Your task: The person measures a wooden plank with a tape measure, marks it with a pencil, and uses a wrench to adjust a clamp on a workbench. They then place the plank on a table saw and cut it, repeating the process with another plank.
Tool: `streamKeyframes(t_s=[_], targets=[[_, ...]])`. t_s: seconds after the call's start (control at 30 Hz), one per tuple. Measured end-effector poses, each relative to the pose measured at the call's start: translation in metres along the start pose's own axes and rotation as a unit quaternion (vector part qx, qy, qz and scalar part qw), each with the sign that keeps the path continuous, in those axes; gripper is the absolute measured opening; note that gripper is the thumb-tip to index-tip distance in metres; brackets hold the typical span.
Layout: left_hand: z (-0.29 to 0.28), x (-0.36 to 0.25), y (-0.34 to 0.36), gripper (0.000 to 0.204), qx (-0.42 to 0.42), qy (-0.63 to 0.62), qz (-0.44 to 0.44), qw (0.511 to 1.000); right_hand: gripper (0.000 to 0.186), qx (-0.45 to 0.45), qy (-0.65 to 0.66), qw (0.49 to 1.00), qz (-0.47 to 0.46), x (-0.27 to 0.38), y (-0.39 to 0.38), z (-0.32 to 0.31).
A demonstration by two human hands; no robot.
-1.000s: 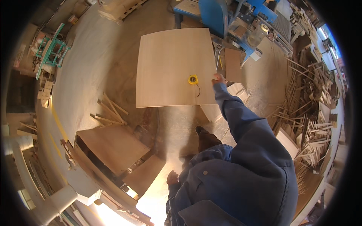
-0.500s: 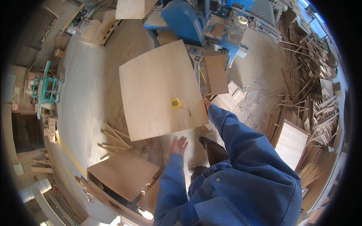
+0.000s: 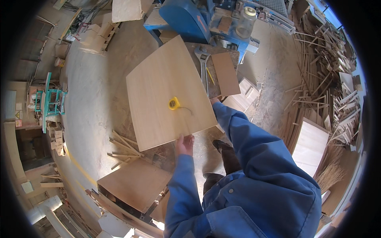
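Note:
A large pale wooden panel (image 3: 158, 87) is in front of me, lying partly over a cluttered stand. On top of it sits a yellow tape measure (image 3: 174, 103) with a dark cord. My left hand (image 3: 185, 145) grips the panel's near edge, thumb up against it and the other fingers partly hidden. At the right edge, my right hand (image 3: 214, 100) is closed on the panel, most of its fingers out of sight. Beyond that edge lie an adjustable wrench (image 3: 203, 65), a yellow pencil (image 3: 210, 76) and a brown board (image 3: 225, 74).
A blue machine (image 3: 184, 20) stands ahead, with a clear jar (image 3: 246, 23) on it. Scrap wood strips (image 3: 317, 79) are heaped along the right. Near my left are a brown board-topped stack (image 3: 135, 184) and loose sticks (image 3: 123, 146). A teal frame (image 3: 52, 102) stands far left.
My left hand has risen from below the panel to its near edge and taken hold there. The panel has turned slightly, and the tape measure appears farther left in view.

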State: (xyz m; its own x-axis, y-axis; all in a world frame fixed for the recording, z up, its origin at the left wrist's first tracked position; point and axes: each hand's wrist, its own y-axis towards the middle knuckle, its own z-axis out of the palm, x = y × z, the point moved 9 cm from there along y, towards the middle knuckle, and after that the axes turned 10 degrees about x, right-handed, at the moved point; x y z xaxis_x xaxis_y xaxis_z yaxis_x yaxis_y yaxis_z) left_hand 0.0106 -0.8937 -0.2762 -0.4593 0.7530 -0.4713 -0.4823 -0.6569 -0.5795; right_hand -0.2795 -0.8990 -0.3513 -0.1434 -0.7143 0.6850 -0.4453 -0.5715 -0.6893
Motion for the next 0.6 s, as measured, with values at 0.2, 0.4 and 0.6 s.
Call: streamKeyframes(t_s=[0.2, 0.4, 0.6], targets=[[-0.018, 0.004, 0.007, 0.020, -0.025, 0.010, -0.037, 0.999, 0.031, -0.022, 0.005, 1.000, 0.017, -0.004, -0.002, 0.004], [-0.030, 0.000, 0.018, 0.019, 0.030, 0.008, -0.003, 1.000, 0.034, 0.017, 0.184, 0.981, 0.065, -0.027, -0.008, -0.001], [-0.045, 0.009, 0.019, 0.016, -0.022, 0.021, -0.001, 1.000, 0.019, 0.132, 0.307, 0.941, -0.049, 0.017, -0.024, -0.031]])
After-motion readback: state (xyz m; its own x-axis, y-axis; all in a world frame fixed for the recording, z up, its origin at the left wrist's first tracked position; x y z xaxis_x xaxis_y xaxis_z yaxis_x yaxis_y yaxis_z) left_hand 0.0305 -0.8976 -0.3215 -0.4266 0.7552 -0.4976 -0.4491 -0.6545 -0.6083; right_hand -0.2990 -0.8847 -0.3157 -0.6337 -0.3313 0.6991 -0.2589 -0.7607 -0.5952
